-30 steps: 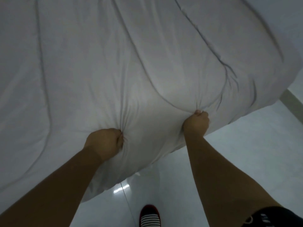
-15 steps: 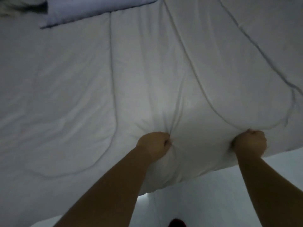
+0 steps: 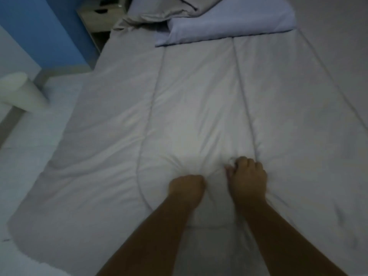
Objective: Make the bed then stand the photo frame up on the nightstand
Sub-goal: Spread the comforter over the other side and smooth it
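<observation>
Quilt [image 3: 199,116] has dropped since earlier and lies flat. Left hand [image 3: 187,186] grips bunched fabric in a fist; right hand [image 3: 248,176] rests curled on it, grip undeterminable.

Blue wall [image 3: 45,30] upper left, grey skirting [image 3: 65,69] at base. Pale floor [image 3: 35,132] down left side. White cylinder [image 3: 22,92] at left edge. Wooden nightstand [image 3: 99,18] top left. Light dim.

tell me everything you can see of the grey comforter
The comforter is pale grey, soft padded fabric quilted with long stitched seams. It lies spread flat, its left edge hanging down by the floor. Near its foot end, the left hand grips a bunched fold and the right hand curls into it.
</observation>
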